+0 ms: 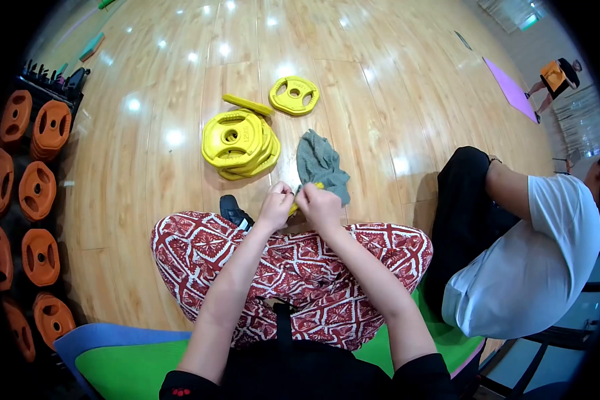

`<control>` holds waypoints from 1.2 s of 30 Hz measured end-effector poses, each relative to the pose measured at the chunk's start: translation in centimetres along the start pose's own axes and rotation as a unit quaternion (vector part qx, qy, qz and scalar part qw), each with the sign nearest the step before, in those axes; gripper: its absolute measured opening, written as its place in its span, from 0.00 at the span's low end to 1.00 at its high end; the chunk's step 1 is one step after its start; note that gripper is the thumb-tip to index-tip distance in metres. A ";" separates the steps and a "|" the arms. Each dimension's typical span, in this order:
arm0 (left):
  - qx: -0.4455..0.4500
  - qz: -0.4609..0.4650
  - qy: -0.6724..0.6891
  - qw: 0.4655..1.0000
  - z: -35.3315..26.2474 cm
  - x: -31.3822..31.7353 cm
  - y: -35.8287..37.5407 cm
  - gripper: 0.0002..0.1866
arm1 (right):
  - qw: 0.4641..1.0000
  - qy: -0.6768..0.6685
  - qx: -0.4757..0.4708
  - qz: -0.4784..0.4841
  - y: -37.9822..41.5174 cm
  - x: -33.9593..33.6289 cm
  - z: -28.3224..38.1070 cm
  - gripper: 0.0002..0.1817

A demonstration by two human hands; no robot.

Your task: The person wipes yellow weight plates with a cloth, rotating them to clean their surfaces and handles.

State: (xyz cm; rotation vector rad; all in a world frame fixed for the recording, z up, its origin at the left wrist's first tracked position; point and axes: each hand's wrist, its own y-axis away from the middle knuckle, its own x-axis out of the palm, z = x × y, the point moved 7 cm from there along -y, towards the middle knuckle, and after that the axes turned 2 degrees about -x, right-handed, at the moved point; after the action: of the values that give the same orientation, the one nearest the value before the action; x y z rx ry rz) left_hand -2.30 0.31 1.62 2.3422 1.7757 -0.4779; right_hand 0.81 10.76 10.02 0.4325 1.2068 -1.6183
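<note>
My left hand [275,208] and my right hand [320,207] are close together in front of my lap, fingers closed. Between and behind them shows a yellow weight plate [293,209], mostly hidden by the hands. My left hand grips at its near left side. A crumpled grey cloth [321,160] spreads forward from my right hand, whose fingers pinch part of it against the plate. Ahead to the left stands a stack of yellow weight plates [232,157], with one plate [247,105] leaning behind it. Another yellow plate [294,95] lies flat on the floor.
A rack of orange weight plates [40,257] stands at the left. At my right sits a person in a white shirt [520,260]. A black shoe [235,212] shows by my left knee. Green mat [133,363] lies under me; a purple mat [510,90] and another person are farther off.
</note>
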 end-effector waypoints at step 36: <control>-0.046 -0.012 0.069 0.997 0.6 -0.6 0.0 0.08 | 0.997 0.020 -0.062 -0.036 1.0 0.2 1.1 0.09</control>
State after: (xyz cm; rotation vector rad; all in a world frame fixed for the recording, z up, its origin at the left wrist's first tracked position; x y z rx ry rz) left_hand -2.58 -0.42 1.30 2.3451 1.8436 -0.2380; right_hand 1.90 9.69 9.84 0.3485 1.3586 -1.5922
